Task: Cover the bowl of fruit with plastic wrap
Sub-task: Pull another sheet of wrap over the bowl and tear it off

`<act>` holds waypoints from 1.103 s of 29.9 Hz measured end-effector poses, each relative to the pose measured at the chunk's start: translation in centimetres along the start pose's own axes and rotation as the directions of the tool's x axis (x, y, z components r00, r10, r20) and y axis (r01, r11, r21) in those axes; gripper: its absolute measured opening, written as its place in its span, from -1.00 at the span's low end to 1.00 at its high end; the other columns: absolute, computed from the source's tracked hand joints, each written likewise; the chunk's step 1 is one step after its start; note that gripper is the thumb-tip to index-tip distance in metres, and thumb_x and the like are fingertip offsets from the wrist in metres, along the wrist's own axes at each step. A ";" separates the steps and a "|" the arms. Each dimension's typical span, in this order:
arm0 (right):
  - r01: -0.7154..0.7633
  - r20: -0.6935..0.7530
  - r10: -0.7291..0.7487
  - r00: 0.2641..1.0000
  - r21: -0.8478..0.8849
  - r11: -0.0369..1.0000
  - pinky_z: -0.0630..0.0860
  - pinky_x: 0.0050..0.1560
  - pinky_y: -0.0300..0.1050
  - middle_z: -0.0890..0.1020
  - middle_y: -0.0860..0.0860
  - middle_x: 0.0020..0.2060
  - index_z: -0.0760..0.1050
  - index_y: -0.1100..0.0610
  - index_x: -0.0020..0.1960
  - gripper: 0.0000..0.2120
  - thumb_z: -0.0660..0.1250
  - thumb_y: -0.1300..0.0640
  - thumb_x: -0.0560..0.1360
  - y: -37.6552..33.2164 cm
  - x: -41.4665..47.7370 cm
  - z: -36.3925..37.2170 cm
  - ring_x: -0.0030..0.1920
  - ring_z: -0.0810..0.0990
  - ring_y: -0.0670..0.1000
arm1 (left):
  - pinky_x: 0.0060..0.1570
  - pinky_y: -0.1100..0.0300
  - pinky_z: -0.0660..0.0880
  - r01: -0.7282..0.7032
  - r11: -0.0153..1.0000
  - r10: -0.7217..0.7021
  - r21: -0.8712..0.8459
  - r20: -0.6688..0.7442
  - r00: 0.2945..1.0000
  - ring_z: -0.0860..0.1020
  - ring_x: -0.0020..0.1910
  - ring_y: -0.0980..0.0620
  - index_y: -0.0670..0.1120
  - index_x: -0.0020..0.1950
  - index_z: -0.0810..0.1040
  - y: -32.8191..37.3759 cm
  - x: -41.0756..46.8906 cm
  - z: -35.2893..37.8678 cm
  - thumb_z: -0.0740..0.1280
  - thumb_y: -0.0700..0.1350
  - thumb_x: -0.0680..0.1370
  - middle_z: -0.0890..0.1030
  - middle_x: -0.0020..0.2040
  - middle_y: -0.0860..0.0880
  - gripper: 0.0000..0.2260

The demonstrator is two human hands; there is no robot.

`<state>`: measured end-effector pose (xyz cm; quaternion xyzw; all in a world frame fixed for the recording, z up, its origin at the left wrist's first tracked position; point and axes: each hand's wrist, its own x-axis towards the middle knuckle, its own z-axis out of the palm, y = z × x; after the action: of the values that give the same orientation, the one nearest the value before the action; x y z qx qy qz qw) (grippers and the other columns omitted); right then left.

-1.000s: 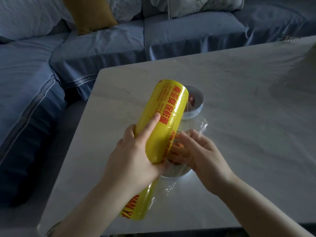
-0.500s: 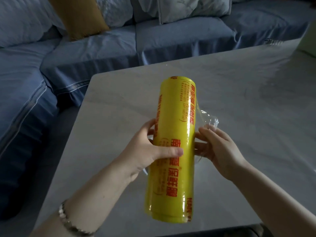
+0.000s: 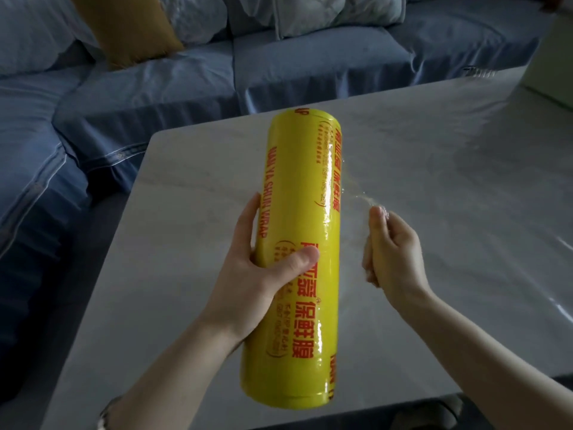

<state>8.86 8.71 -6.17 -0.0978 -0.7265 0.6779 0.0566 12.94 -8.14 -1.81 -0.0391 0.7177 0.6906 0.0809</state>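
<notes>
Our right hand (image 3: 390, 252) now sits farther from the roll of plastic wrap (image 3: 297, 212) than half a second ago, its curled fingers pinching the film (image 3: 356, 197) stretched rightward. Our left hand (image 3: 260, 274) grips the roll, whose long axis points away from us above the table (image 3: 434, 150). We cannot see the bowl of fruit; we judge it hidden under the roll.

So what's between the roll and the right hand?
Head view: only a sheet of clear film, stretched from the roll to the pinching right hand; tabletop behind.
</notes>
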 end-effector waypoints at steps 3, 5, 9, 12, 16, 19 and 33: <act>0.102 -0.030 -0.107 0.994 -0.152 0.983 0.26 -0.66 -0.30 0.35 0.04 -0.55 0.31 0.21 -0.29 -0.65 0.12 0.01 0.57 1.0 0.6 -0.4 -0.65 0.32 -0.11 | -0.21 0.15 0.62 -0.010 0.996 0.018 0.087 -0.088 0.996 0.67 -0.09 0.06 0.28 0.42 0.17 0.1 -0.6 -0.4 0.52 0.02 0.19 0.64 0.04 0.12 -0.12; 0.145 -0.015 -0.153 0.988 -0.226 0.963 0.25 -0.60 -0.26 0.31 -0.03 -0.55 0.27 0.12 -0.36 -0.63 0.17 -0.02 0.55 1.7 1.2 -1.2 -0.59 0.29 -0.08 | -0.23 0.20 0.60 0.013 0.985 0.016 0.173 -0.165 0.986 0.66 -0.09 0.12 0.28 0.42 0.17 0.1 -0.8 -1.1 0.50 0.08 0.16 0.62 0.05 0.16 -0.10; 0.171 0.081 -0.150 0.985 -0.419 0.892 0.19 -0.53 -0.24 0.30 -0.06 -0.60 0.34 0.12 -0.37 -0.63 0.24 -0.08 0.51 2.1 2.4 -2.7 -0.56 0.24 -0.06 | -0.03 0.00 0.56 0.135 0.926 -0.034 0.351 -0.279 0.960 0.60 -0.02 0.10 0.33 0.42 0.09 -0.3 -0.8 -2.4 0.48 0.22 0.13 0.54 0.14 0.19 -0.06; 0.159 0.139 -0.101 0.985 -0.509 0.846 0.23 -0.48 -0.16 0.32 -0.03 -0.55 0.42 0.22 -0.30 -0.61 0.26 -0.09 0.49 2.4 2.6 -2.9 -0.54 0.29 -0.06 | 0.08 -0.11 0.52 0.220 0.854 -0.073 0.471 -0.309 0.948 0.57 0.04 0.05 0.36 0.42 0.02 -0.6 -1.0 -2.7 0.48 0.29 0.14 0.51 0.18 0.17 -0.04; 0.133 0.153 -0.056 0.987 -0.561 0.817 0.24 -0.43 -0.13 0.36 0.00 -0.52 0.43 0.23 -0.28 -0.61 0.26 -0.10 0.49 3.5 2.6 -2.7 -0.52 0.27 -0.02 | -0.11 0.11 0.44 0.280 0.798 -0.109 0.533 -0.330 0.938 0.48 -0.12 0.13 0.30 0.46 -0.06 -0.8 -1.2 -2.2 0.47 0.19 0.31 0.44 0.09 0.18 -0.10; 0.098 0.145 -0.016 0.989 -0.583 0.807 0.27 -0.41 -0.12 0.34 -0.01 -0.53 0.40 0.21 -0.30 -0.62 0.26 -0.08 0.50 4.6 3.1 -2.1 -0.47 0.29 0.01 | -0.07 0.10 0.39 0.337 0.720 -0.130 0.606 -0.358 0.924 0.45 -0.07 0.02 0.30 0.46 -0.13 -0.8 -0.9 -1.8 0.43 0.22 0.33 0.43 0.15 0.08 -0.10; -0.041 0.072 0.129 0.989 -0.707 0.706 0.28 -0.24 -0.13 0.49 0.06 -0.31 0.43 0.15 -0.15 -0.67 0.15 -0.12 0.52 8.2 1.3 2.6 -0.23 0.42 0.16 | -0.07 0.07 0.39 0.423 0.560 -0.162 0.713 -0.406 0.899 0.45 -0.11 -0.08 0.27 0.46 -0.20 -0.4 -0.2 -2.1 0.36 0.31 0.34 0.42 0.08 -0.04 -0.09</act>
<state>7.55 6.98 -14.62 -0.1057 -0.9263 0.3569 -0.0581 13.10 -10.28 -2.06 -0.2218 0.9327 0.2674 0.0969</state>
